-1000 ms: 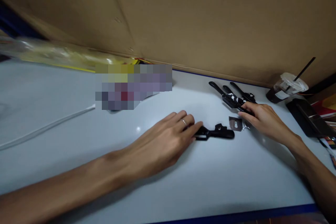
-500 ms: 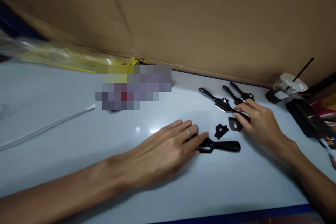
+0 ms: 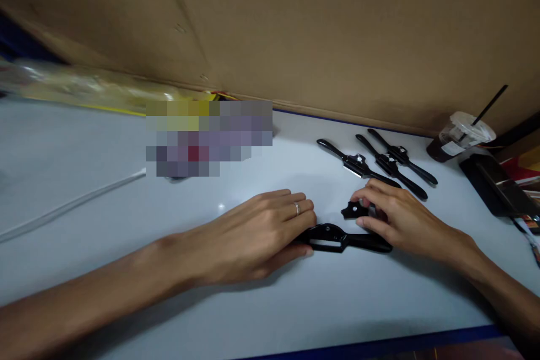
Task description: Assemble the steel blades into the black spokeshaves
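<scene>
My left hand (image 3: 274,225) is closed around the left part of a black spokeshave body (image 3: 366,241), which lies flat with its slot showing and its right handle pointing right. Just behind that handle, my right hand (image 3: 392,211) pinches a small black spokeshave cap (image 3: 353,210) with a round hole, thumb on the near side and forefinger on the far side. The flat dark blade seen earlier is out of sight, perhaps behind my right fingers. Beyond this hand lie three assembled spokeshaves: the left one (image 3: 356,164), the middle one (image 3: 390,164) and the rear one (image 3: 400,152).
A lidded plastic cup (image 3: 458,138) with a black straw stands at the back right, beside a dark case (image 3: 485,185). A blurred-out item (image 3: 211,138) and a white cable (image 3: 84,201) are on the left. Cardboard (image 3: 316,34) walls the table's back.
My right hand has come nearer from the spokeshaves and taken hold of the cap, which has turned a little. My left fingers have drawn back leftward, uncovering more of the spokeshave body.
</scene>
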A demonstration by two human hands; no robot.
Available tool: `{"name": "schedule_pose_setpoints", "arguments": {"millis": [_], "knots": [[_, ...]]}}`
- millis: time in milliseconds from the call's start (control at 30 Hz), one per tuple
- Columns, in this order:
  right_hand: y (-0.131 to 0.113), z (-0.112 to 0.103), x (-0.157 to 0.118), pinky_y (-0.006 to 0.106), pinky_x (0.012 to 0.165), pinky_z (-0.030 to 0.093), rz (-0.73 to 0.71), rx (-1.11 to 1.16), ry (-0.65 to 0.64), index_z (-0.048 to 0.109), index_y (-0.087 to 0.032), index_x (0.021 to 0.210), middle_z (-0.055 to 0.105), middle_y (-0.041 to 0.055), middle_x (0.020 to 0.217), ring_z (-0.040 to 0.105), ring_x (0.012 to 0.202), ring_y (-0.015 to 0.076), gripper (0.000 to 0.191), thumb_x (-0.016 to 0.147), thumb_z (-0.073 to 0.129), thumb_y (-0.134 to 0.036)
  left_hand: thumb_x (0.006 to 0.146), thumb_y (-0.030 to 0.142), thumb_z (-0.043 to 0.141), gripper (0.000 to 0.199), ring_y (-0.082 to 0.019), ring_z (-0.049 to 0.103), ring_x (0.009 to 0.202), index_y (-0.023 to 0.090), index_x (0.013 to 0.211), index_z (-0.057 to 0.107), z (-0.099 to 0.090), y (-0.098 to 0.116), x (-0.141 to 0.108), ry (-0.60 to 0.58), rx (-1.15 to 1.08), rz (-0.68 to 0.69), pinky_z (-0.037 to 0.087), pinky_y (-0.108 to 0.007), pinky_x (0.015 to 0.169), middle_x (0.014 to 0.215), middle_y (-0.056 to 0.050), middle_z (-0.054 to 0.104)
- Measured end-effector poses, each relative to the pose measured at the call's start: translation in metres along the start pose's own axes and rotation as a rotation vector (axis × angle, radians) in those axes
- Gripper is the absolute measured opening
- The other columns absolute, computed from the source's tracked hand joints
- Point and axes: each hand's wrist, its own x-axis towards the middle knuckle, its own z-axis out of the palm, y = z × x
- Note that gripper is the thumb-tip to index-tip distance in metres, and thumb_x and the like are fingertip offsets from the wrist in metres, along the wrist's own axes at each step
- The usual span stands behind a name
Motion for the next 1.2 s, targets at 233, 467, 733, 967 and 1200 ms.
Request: {"name": "schedule_pose_setpoints", "arguments": {"millis": [233, 467, 733, 967, 1200], "knots": [[-0.008, 0.002, 0.003, 0.029, 0.071, 0.043, 0.066, 0.162, 0.022, 0.059, -0.023, 0.099, 0.065, 0.001, 0.098, 0.058, 0.078, 0.0151, 0.014, 0.089, 0.068, -0.017, 0.103, 0.024, 0.057, 0.012, -0.022, 0.057, 0.079, 0.014, 0.109, 0.062, 0.009, 0.016, -0.001, 0.093, 0.109, 0.02, 0.047, -0.035, 0.071, 0.09, -0.004, 0.065], [-0.003, 0.01, 0.006, 0.028, 0.067, 0.042, 0.102, 0.198, 0.086, 0.064, -0.021, 0.124, 0.065, 0.0002, 0.09, 0.058, 0.073, 0.0145, 0.033, 0.091, 0.069, -0.023, 0.102, 0.025, 0.058, 0.011, -0.021, 0.056, 0.08, 0.016, 0.105, 0.063, 0.006, 0.014, 0.002, 0.058, 0.134, 0.021, 0.045, -0.035, 0.071, 0.09, -0.004, 0.064], [-0.004, 0.007, 0.007, 0.029, 0.063, 0.039, 0.159, 0.096, 0.156, 0.061, -0.021, 0.085, 0.065, -0.0002, 0.078, 0.054, 0.067, 0.0149, 0.012, 0.094, 0.068, -0.026, 0.105, 0.027, 0.054, 0.016, -0.022, 0.055, 0.08, 0.014, 0.105, 0.064, 0.008, 0.015, 0.002, 0.06, 0.186, 0.052, 0.042, -0.035, 0.071, 0.089, -0.004, 0.063], [-0.024, -0.001, -0.001, 0.027, 0.059, 0.04, 0.074, 0.375, 0.319, 0.063, -0.022, 0.08, 0.063, -0.0032, 0.07, 0.055, 0.062, 0.0131, 0.013, 0.093, 0.066, -0.024, 0.103, 0.012, 0.051, 0.016, -0.022, 0.053, 0.077, 0.014, 0.095, 0.065, 0.009, 0.012, 0.0, 0.089, 0.271, 0.126, 0.037, -0.036, 0.068, 0.085, -0.005, 0.064], [-0.038, 0.021, -0.008, 0.028, 0.063, 0.038, -0.075, 0.264, 0.165, 0.059, -0.021, 0.08, 0.064, -0.0012, 0.075, 0.053, 0.065, 0.0124, 0.018, 0.098, 0.057, -0.016, 0.102, 0.011, 0.053, 0.013, -0.021, 0.052, 0.076, 0.012, 0.098, 0.066, 0.009, 0.013, 0.0, 0.1, 0.276, 0.13, 0.037, -0.036, 0.067, 0.083, -0.004, 0.063]]}}
